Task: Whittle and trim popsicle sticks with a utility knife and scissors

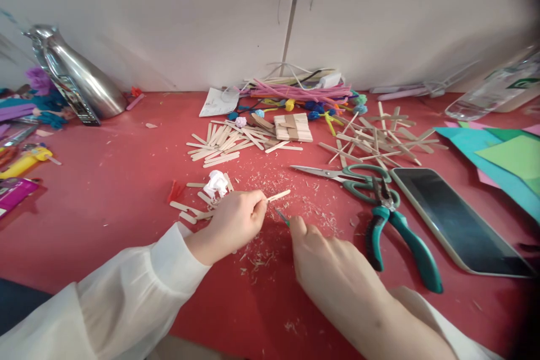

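With right grip [329, 259], clutching a small blade [282, 216]. With left grip [239, 218], pinching a wooden stick [280, 196] near scattered shavings [327, 217].

The held stick [280, 196] is tan, the tabletop [126, 191] red, the pliers' handles [417, 251] teal.

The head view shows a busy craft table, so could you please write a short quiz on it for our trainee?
1. Choose: the left hand holds A, a spoon; B, a stick; C, a coin.
2. True or false: in the picture, the phone lies to the left of the pliers.
3. Fill in: the nose of the pliers overlaps the handles of the ____.

Key:
1. B, a stick.
2. False; the phone lies to the right of the pliers.
3. scissors.
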The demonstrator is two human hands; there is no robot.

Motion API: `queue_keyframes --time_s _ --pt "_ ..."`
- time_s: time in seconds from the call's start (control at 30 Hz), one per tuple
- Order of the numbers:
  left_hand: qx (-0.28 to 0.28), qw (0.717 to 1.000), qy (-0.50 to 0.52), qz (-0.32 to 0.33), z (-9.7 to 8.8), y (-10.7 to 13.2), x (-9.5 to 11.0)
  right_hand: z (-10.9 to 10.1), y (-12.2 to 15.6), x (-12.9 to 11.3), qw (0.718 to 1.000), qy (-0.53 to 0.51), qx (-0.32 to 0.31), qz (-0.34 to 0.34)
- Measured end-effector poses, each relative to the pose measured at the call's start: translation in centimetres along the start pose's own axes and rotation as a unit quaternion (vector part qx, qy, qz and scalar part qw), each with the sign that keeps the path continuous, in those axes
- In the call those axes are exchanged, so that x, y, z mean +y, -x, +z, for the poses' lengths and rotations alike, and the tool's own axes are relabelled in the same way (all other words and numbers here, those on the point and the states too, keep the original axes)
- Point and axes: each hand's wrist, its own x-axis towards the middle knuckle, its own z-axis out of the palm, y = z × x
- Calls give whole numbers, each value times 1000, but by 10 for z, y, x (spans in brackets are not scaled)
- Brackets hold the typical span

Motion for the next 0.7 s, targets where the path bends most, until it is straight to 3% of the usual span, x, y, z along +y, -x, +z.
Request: queue_keyframes --time_s 0.2,0.37,0.57,0.7 --pt "-1 1000 -5 -11 -2 -1 2 -2 4 -5 998 44 31 10" --pt "9 1000 -7 -9 -2 0 2 1 9 -4 992 86 97 -3" --pt "24 999 40 10 -2 -1 -8 3 7 6 987 95 130 -4" --pt "26 996 80 29 -3 -3 -13 9 6 11 973 88 212 -23"
